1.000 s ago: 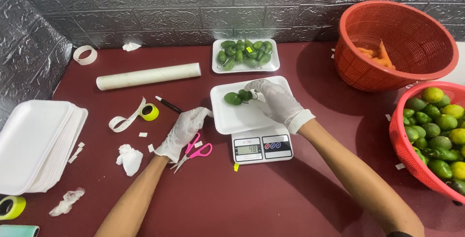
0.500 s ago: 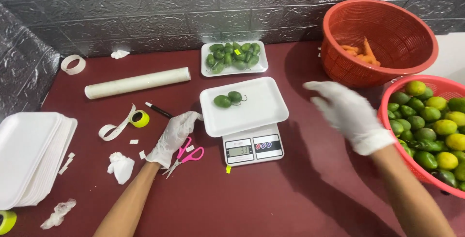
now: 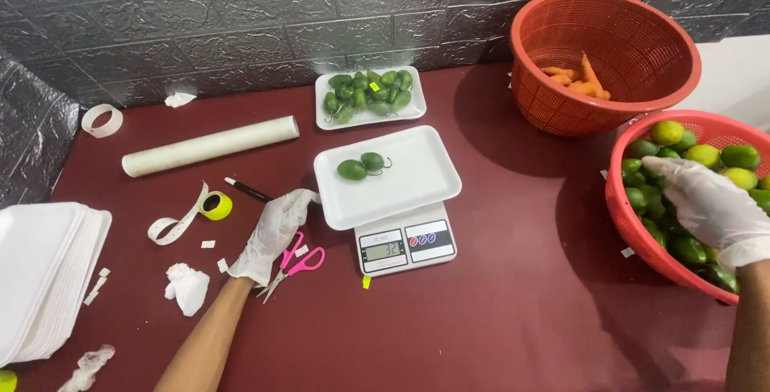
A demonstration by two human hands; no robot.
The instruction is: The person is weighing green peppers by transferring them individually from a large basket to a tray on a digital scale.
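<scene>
Right hand in the lime basket, left hand steadying the tray on the scale.

The gloved right hand lies spread over the limes in the red basket at the right edge; its fingertips dip among the fruit, so whether it grips one I cannot tell, and the basket itself is cut off by the frame. The gloved left hand rests open on the maroon table, fingertips touching the white foam tray's near-left corner, partly covering pink scissors. Two green limes sit on that tray atop the digital scale. The scale's readout is too small to make out.
</scene>
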